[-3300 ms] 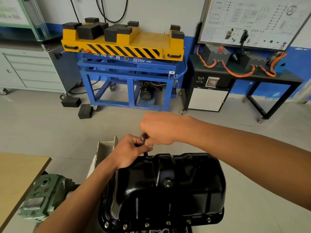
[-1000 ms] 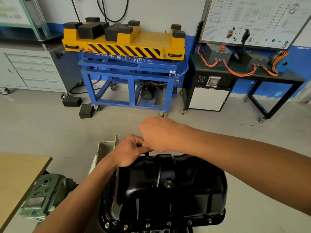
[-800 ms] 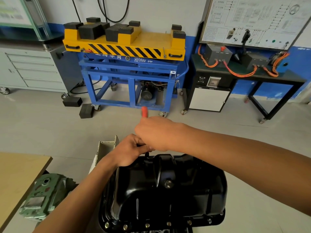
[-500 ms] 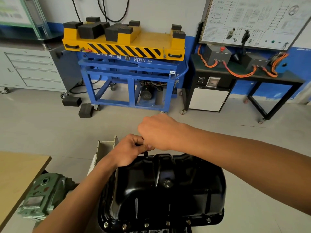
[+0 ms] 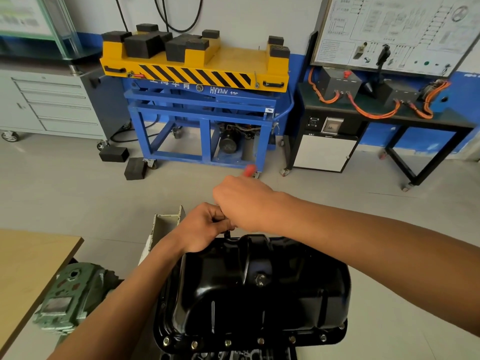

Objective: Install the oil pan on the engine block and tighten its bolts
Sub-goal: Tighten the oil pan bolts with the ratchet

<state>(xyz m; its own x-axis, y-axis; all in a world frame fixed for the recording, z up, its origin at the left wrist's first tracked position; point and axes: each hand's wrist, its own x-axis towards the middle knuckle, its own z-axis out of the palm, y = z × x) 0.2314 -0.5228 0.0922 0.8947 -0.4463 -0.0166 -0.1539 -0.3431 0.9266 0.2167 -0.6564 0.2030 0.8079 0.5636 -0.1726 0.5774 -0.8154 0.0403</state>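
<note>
A glossy black oil pan (image 5: pixel 254 289) lies upside down on the engine block, low in the view. Several bolts (image 5: pixel 261 340) stand along its near flange, and a drain plug (image 5: pixel 260 279) sits in its middle. At the pan's far edge my left hand (image 5: pixel 205 227) pinches the dark socket end of a ratchet wrench (image 5: pixel 226 232) standing on a bolt there. Just above it, my right hand (image 5: pixel 246 201) grips the wrench's handle. Only the handle's red tip (image 5: pixel 250 169) pokes out beyond the knuckles. The far flange bolt is hidden.
A green metal housing (image 5: pixel 70 300) lies at the lower left beside a wooden table edge (image 5: pixel 31 268). An off-white metal bracket (image 5: pixel 162 229) stands behind my left wrist. Across the floor are a blue and yellow lift cart (image 5: pixel 200 100), grey drawers (image 5: pixel 52 105) and a black bench (image 5: pixel 384 120).
My right hand has swung the wrench handle back and forth over the far edge; the red tip now shows again past my knuckles. My left hand has stayed on the socket end.
</note>
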